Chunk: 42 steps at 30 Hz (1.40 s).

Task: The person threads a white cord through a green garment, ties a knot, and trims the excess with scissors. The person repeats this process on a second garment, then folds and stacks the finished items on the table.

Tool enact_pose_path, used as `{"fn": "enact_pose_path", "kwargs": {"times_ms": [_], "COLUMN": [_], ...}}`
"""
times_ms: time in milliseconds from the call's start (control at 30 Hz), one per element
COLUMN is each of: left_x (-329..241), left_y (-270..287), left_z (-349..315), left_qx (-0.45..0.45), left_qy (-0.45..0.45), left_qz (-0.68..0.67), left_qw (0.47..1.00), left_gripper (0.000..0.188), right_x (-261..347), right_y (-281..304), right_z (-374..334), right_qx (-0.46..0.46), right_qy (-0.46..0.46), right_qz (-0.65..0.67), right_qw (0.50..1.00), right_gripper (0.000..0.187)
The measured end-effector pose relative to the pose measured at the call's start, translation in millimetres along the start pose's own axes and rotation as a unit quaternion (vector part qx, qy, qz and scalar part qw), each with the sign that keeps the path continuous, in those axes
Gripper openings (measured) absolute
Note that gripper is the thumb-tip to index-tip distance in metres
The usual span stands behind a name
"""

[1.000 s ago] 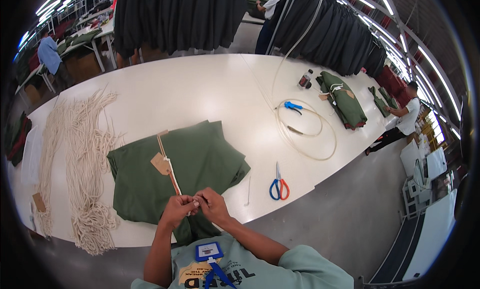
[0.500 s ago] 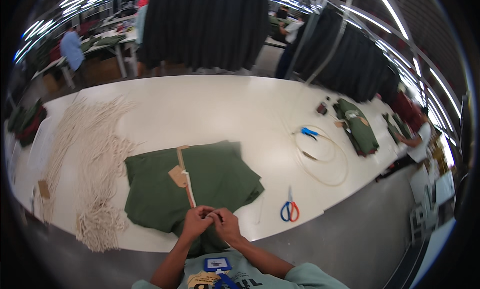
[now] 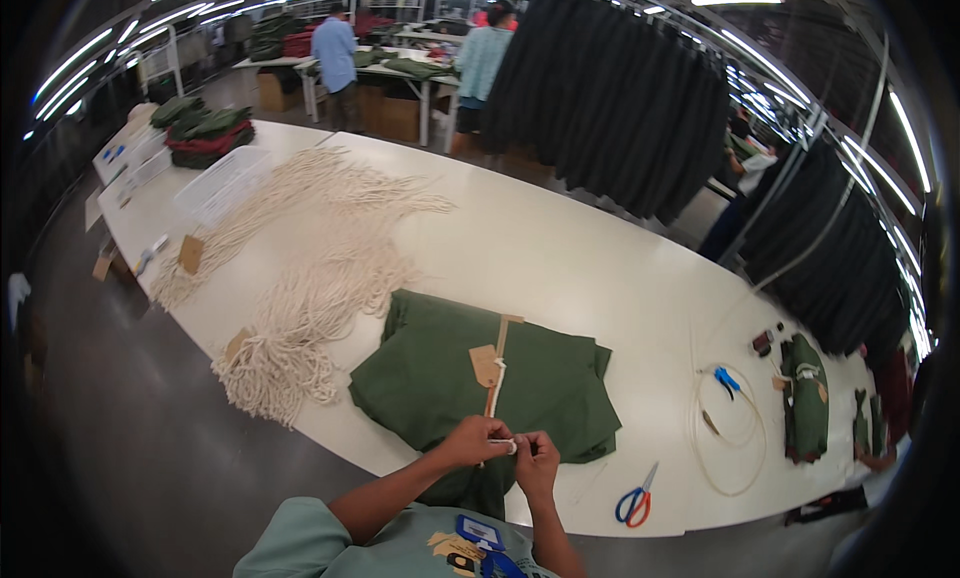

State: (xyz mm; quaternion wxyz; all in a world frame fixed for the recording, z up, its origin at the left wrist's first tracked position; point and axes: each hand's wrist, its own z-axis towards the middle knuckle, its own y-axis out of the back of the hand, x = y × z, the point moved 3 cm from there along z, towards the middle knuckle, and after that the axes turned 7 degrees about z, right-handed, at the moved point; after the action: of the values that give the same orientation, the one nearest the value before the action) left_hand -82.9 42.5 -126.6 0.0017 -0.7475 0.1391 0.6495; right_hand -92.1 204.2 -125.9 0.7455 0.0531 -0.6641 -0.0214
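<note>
From where I stand, the person leans in at the table's near edge, a blue-framed badge hanging at the chest. The left hand pinches a white cord between thumb and fingertips; the right hand meets it just beside, its bent fingers seeming to nip the same short length, though exactly what lies between those tips is hidden. I judge that the two hands work so close together because a cord this thin asks for fingertips rather than palms. Under them, on the table, lies a folded dark green garment, part of it hanging over the edge, perhaps so that the cord comes within easy reach. A brown paper tag rests face up beside the cord, where it stays clear of the fingers. To the right, scissors with one blue and one red handle lie near the edge, probably for quick picking up. To the left, pale cords spread in long hanks, likely laid lengthwise to limit tangling. Farther right, a clear hose lies coiled around a blue air gun, with a tied green bundle beyond it. Past the far edge, dark garments hang in a close row.
</note>
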Motion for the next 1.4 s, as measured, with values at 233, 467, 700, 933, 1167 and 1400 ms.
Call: {"fn": "enact_pose_path", "kwargs": {"times_ms": [233,467,700,933,1167,1400], "left_x": [12.0,8.6,17.8,31.1,34.7,41.0], "left_y": [-12.0,-11.7,-10.9,-14.9,-11.9,-11.0], "left_z": [-4.6,-9.0,-4.5,2.5,2.1,9.9], "left_qx": [-0.141,-0.201,-0.256,-0.267,-0.197,-0.050], "left_qy": [-0.031,-0.065,-0.038,-0.016,0.029,0.098], "left_qz": [-0.099,-0.033,0.006,0.055,-0.065,-0.364], "left_qw": [0.985,0.977,0.966,0.962,0.978,0.925], "left_gripper": [0.017,0.017,0.021,0.023,0.017,0.012], "right_x": [-19.7,-27.6,-20.1,-45.7,-53.2,-34.5], "right_y": [-16.3,-25.2,-34.2,-31.3,-24.2,-20.4], "right_z": [-4.6,-5.1,-8.4,-9.2,2.9,20.6], "right_qx": [-0.015,-0.022,0.018,0.022,0.050,0.054], "right_qy": [-0.183,-0.244,-0.252,-0.183,-0.105,-0.234], "right_qz": [0.224,0.279,0.343,0.220,0.020,0.170], "right_qw": [0.957,0.929,0.905,0.958,0.993,0.956], "right_gripper": [0.024,0.024,0.022,0.020,0.019,0.009]}}
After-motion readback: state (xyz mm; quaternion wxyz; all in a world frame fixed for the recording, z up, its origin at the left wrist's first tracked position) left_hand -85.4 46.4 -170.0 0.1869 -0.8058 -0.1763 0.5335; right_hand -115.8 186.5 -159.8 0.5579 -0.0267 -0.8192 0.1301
